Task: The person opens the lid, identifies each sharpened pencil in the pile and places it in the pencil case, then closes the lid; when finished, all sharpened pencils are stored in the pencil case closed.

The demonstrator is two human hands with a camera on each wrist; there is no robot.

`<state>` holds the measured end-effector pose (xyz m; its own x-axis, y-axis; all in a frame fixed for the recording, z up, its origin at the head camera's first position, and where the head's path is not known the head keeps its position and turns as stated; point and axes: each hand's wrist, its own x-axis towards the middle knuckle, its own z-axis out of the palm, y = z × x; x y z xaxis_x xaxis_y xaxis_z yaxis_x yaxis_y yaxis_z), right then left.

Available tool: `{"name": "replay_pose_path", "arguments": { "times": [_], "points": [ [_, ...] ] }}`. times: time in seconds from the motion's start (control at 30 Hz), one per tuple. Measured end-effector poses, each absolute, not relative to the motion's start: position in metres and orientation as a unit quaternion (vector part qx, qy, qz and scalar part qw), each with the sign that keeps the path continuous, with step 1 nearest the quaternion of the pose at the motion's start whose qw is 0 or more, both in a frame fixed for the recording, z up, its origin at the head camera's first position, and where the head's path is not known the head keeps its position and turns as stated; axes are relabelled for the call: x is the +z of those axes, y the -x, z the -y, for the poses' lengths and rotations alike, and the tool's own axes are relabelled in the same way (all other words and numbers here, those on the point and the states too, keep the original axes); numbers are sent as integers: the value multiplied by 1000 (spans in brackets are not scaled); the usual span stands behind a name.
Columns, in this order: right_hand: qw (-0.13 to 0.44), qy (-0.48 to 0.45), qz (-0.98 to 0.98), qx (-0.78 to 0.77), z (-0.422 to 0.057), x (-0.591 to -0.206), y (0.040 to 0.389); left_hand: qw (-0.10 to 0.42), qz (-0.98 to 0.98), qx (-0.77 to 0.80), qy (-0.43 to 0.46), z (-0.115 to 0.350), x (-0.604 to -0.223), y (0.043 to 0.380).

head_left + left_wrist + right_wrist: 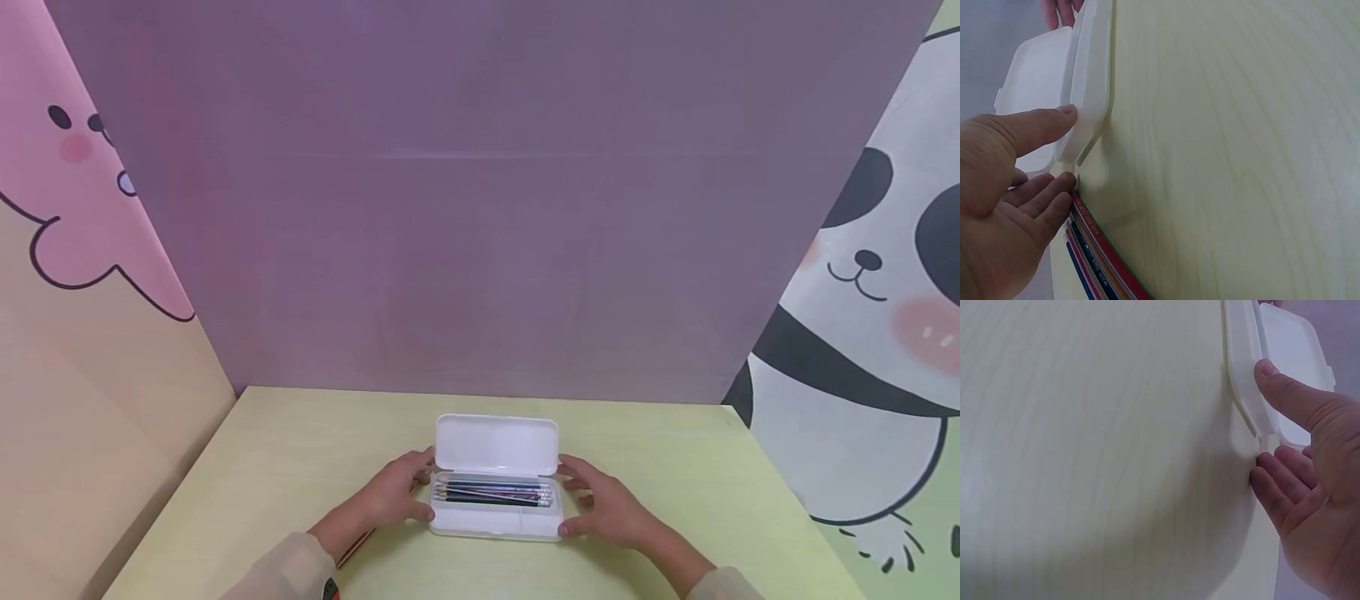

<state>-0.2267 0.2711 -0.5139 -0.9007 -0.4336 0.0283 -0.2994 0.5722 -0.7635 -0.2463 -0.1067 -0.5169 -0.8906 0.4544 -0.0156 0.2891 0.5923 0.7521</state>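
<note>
A white pencil case (495, 522) lies on the table with its lid (497, 444) raised at the back. Several pencils (491, 492) lie lengthwise in its rear compartment. My left hand (392, 490) is at the case's left end, the thumb touching the front corner and the other fingers loosely bent beside it. At the right end, my right hand (609, 507) mirrors this, thumb on the front corner. More pencils (1100, 259) lie on the table beside and partly under my left hand and forearm.
The pale wooden table (322, 433) ends at a purple panel (480, 250) behind the case. Walls with cartoon figures, including a panda (862, 333), stand to either side. A smaller front compartment divider (521, 521) shows inside the case.
</note>
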Motion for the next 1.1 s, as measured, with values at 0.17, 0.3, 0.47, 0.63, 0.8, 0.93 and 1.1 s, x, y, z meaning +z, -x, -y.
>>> {"name": "replay_pose_path", "arguments": {
  "times": [0.17,0.3,0.47,0.63,0.8,0.93,1.1],
  "points": [
    [78,201,-882,-420,-268,-514,227,102,-888,399,-206,107,-515,245],
    [81,192,-879,-429,-266,-515,227,102,-890,393,-205,108,-516,244],
    [81,177,-880,-433,-265,-516,227,99,-887,400,-207,107,-518,245],
    [80,173,-878,-439,-266,-519,227,97,-879,422,-202,106,-519,243],
    [71,166,-877,-446,-266,-520,226,79,-880,425,-197,106,-517,241],
    [49,168,-881,-440,-266,-520,222,66,-892,402,-194,106,-517,238],
    [5,163,-905,-394,-265,-522,216,44,-911,349,-214,110,-519,234]
  ]
}}
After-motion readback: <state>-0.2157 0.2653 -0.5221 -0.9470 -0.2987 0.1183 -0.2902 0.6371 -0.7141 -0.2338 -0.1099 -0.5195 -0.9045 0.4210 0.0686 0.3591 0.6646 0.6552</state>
